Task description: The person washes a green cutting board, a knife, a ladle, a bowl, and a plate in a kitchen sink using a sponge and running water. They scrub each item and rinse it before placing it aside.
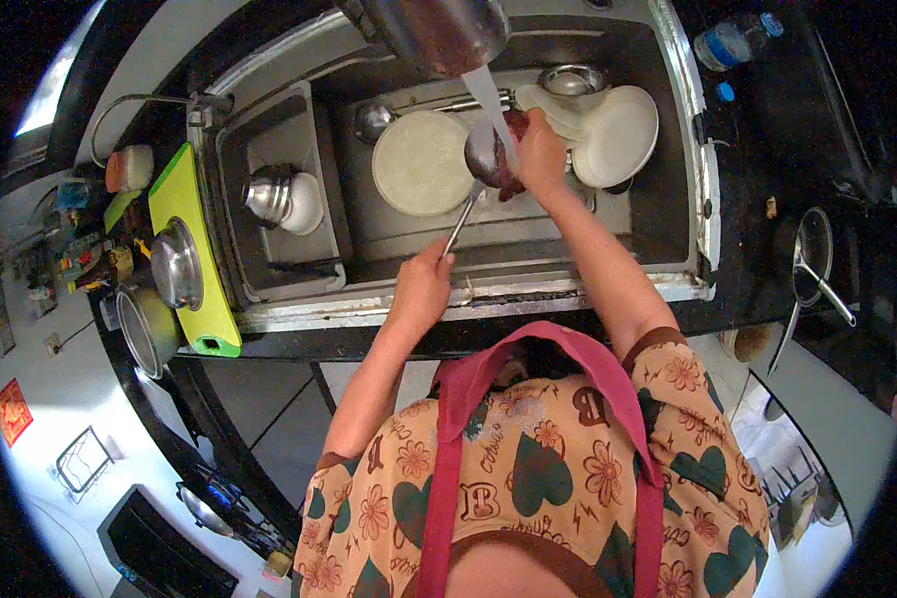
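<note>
My left hand (424, 286) is closed around the handle of a metal ladle (482, 151), whose round bowl sits under the running water (489, 100). Against that bowl my right hand (542, 159) presses a dark red cloth (513, 185), gripped in its fingers. To the left of the ladle, a large white plate (422, 164) lies on the sink floor. Another ladle (374, 122) rests beyond it, its handle pointing right. White plates (623, 130) are piled right of my right hand, with a small metal bowl (573, 78) behind them.
The metal faucet (439, 35) overhangs the sink. Its left basin holds metal bowls (267, 194) and a white bowl (304, 205). A green cutting board (214, 309) with a metal bowl (176, 263) lies further left, near a pot (146, 334). At right are a water bottle (728, 46) and a strainer (815, 244).
</note>
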A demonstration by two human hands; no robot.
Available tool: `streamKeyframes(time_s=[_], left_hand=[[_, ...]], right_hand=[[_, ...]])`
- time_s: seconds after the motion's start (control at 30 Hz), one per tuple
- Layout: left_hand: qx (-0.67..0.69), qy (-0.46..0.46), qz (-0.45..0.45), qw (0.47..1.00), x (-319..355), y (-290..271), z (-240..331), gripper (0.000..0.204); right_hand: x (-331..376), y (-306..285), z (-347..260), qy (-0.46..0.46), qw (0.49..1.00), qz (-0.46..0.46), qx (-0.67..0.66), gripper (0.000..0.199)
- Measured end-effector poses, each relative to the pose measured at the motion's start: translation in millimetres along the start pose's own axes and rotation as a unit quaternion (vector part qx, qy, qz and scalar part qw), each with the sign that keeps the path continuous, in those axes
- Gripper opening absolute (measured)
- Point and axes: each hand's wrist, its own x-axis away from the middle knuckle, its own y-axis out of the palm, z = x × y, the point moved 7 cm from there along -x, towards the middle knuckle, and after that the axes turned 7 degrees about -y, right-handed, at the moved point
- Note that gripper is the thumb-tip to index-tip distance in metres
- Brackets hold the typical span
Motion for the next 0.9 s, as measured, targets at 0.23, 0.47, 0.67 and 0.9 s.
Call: streamKeyframes(time_s=[0.23,0.47,0.67,0.9], left_hand=[[-0.066,-0.014,-0.006,0.998,-21,16,-9,0.022],[-0.057,-0.022,0.014,0.998,-7,1,3,0.020],[-0.046,-0.014,-0.007,0.999,1,-1,3,0.019],[-0.032,-0.021,-0.025,0.999,7,-2,7,0.018]], right_hand=[[94,-2,-85,-0.094,0.981,-0.115,-0.124,0.032],[20,3,-14,-0.093,0.995,-0.022,-0.001,0.028],[8,-4,13,-0.032,0.999,-0.020,-0.021,0.032],[22,6,-20,-0.069,0.998,-0.006,-0.009,0.029]])
